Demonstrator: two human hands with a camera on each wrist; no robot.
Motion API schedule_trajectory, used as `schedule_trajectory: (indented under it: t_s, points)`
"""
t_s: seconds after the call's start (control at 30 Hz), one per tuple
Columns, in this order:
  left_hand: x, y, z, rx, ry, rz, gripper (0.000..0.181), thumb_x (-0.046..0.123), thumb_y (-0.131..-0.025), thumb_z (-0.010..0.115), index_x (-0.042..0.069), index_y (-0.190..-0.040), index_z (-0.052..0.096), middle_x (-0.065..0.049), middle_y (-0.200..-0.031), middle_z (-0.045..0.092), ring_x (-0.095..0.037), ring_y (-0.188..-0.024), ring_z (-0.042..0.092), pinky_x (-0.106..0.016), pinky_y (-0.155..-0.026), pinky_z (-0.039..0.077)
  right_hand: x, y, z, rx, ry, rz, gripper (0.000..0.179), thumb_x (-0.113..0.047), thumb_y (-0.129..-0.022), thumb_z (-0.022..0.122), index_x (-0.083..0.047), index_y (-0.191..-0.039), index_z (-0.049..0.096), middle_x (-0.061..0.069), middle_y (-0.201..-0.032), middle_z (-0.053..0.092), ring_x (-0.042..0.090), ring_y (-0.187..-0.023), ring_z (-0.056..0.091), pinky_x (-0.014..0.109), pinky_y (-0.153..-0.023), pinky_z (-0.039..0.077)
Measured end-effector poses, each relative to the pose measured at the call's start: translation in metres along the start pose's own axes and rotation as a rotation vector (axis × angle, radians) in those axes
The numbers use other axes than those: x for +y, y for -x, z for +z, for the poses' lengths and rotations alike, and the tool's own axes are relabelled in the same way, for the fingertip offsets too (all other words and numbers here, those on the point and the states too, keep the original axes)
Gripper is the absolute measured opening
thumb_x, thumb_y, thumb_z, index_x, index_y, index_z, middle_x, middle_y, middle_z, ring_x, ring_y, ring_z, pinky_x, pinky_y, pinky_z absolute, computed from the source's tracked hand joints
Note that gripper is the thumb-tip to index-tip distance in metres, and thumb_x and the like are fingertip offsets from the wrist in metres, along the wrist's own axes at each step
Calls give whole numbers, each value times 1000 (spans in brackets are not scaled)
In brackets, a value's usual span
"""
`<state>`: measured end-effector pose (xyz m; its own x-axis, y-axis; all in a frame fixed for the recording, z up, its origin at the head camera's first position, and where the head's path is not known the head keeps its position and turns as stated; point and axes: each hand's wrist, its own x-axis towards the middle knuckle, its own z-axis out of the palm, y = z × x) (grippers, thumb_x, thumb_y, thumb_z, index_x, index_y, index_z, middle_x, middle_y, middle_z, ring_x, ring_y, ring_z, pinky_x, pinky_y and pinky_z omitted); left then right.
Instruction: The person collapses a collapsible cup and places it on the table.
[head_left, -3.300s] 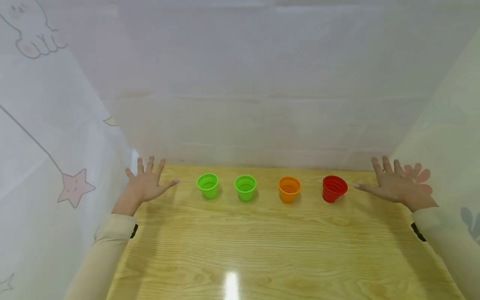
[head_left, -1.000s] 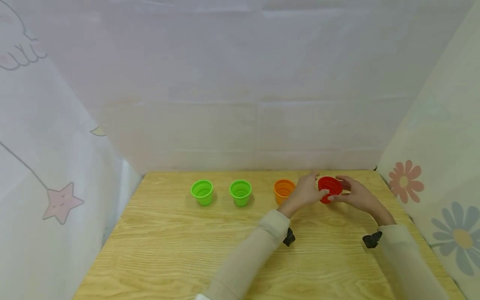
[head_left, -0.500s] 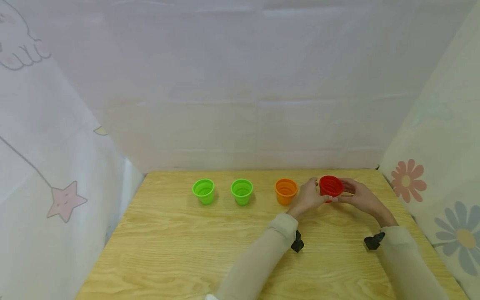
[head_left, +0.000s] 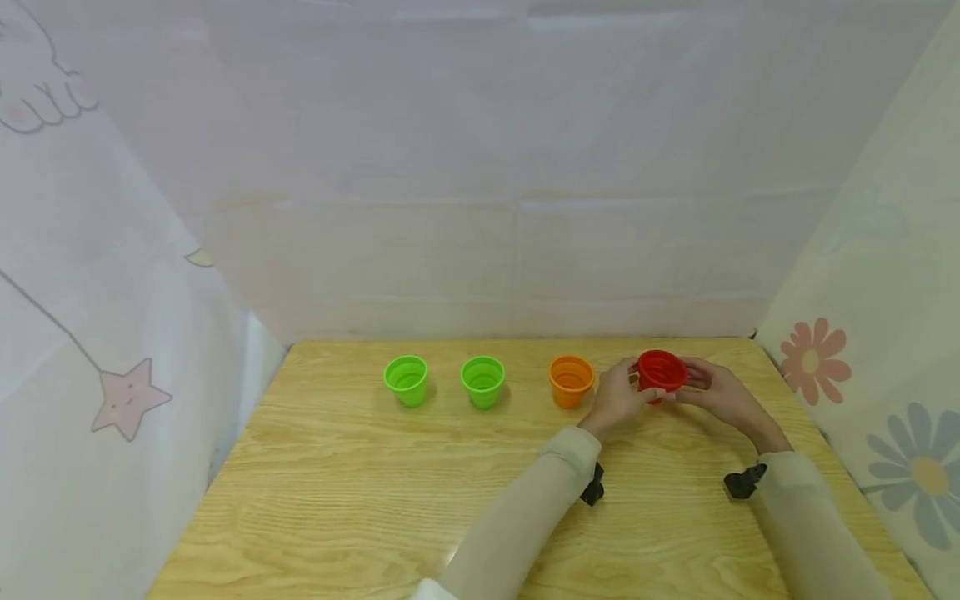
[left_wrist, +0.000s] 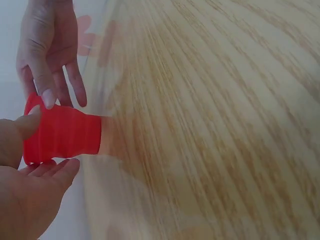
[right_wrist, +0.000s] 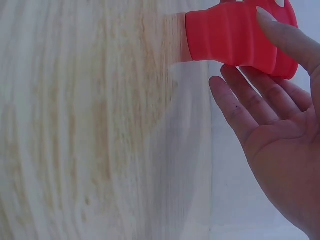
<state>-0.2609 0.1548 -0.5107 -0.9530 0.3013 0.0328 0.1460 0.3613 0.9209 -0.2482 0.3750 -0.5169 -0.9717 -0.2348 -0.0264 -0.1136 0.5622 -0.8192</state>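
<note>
A red ribbed cup [head_left: 662,372] stands upright at the right end of a row of cups, mouth up. My left hand [head_left: 617,398] holds its left side, thumb toward the front. From the right, my right hand [head_left: 726,397] grips it too, and the two thumbs nearly meet at the front. In the left wrist view the cup [left_wrist: 62,134] lies between both hands, its narrow base at the tabletop. In the right wrist view my right thumb is against the cup wall [right_wrist: 230,39], fingers around the other side. To the left sits an orange cup [head_left: 572,383], close to my left hand.
Two green cups [head_left: 406,383] stand farther left in the same row on the wooden table [head_left: 360,483]. A pale cloth wall [head_left: 480,250] rises behind the table's back edge. Printed side sheets [head_left: 862,275] flank it.
Both hands have come from the table's outer sides to the red cup, the left crossing past the other cups. Over the last half second they hold nearly still on it.
</note>
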Motion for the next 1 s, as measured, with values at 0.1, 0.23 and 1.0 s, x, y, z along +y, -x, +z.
schedule_trajectory:
  t_s: [0.1, 0.23, 1.0]
  points:
    - [-1, -1, 1, 18, 17, -10, 58, 18, -91, 84, 10, -144, 62, -6, -138, 71, -17, -122, 71, -20, -96, 61, 0, -1, 0, 11, -7, 12, 75, -31, -101, 74, 1, -159, 40, 29, -155, 52, 50, -136, 56, 15, -89, 59]
    - [0, -1, 1, 42, 22, -30, 55, 17, -89, 85, 10, -139, 64, -6, -133, 74, -13, -116, 73, -17, -91, 61, -1, -1, 0, 9, -6, 4, 76, -32, -99, 75, 2, -158, 40, 29, -154, 53, 50, -135, 57, 14, -88, 59]
    - [48, 20, -36, -5, 35, 106, 55, 29, -92, 84, 16, -141, 65, -1, -132, 75, -14, -119, 73, -18, -93, 61, -53, 23, -12, 142, -131, -111, 66, -17, -98, 77, -1, -155, 47, -21, -133, 63, -14, -113, 63, 16, -85, 62]
